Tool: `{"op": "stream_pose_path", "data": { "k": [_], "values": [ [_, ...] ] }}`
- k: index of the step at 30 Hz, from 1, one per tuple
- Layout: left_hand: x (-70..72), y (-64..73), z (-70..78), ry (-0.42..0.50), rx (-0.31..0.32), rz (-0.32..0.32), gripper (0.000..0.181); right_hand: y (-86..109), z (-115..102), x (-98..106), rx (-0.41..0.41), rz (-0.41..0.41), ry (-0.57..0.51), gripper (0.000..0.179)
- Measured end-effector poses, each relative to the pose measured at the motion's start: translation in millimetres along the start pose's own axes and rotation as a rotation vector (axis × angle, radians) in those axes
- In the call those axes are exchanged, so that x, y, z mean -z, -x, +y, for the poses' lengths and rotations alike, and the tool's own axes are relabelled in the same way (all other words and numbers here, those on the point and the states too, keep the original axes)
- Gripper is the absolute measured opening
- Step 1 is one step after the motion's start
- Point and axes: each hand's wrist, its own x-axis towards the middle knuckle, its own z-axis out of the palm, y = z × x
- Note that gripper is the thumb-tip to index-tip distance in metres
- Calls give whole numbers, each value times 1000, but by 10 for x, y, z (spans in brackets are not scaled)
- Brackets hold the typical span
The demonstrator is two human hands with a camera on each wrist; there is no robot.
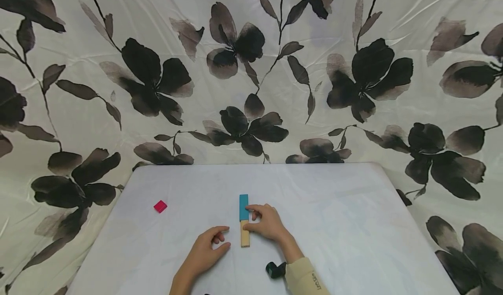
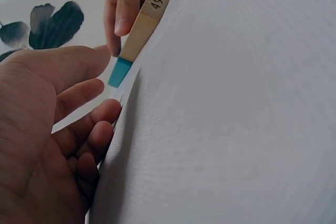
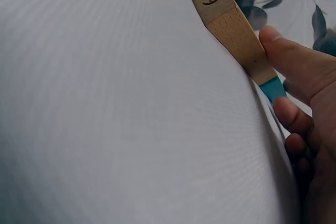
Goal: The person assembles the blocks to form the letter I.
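Observation:
A blue block (image 1: 243,207) and a plain wooden block (image 1: 245,238) lie end to end in one line on the white table. The wooden block (image 3: 241,43) has the number 49 on its end face. My right hand (image 1: 271,223) rests along their right side, index fingertip at the blue block and thumb at the wooden one. Left of the blocks is my left hand (image 1: 206,249), its thumb and index finger apart with nothing between them. In the left wrist view, only a short part of the blue block (image 2: 120,72) shows beyond the wooden one.
A small red block (image 1: 160,206) lies on the left part of the table (image 1: 334,207). A dark rounded device (image 1: 276,270) sits against the right wrist. Behind the table's far edge hangs a white cloth (image 1: 306,125) with dark flowers.

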Motion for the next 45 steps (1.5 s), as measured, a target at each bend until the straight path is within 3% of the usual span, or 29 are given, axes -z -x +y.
{"op": "stream_pose_path", "data": {
  "k": [13, 22, 30, 40, 45],
  "values": [
    [2, -10, 0, -7, -17, 1, 38, -16, 21, -31, 9, 25, -4, 57],
    [120, 4, -17, 71, 34, 74, 33, -29, 30, -28, -7, 18, -18, 59],
    [398, 38, -172, 59, 33, 122, 29, -17, 41, -47, -7, 16, -18, 59],
    [928, 50, -376, -134, 61, 225, 30, -1, 14, -37, 15, 21, -21, 55],
    [1077, 41, -476, -196, 71, 240, 30, -3, 14, -34, 20, 28, -13, 53]
  ]
}}
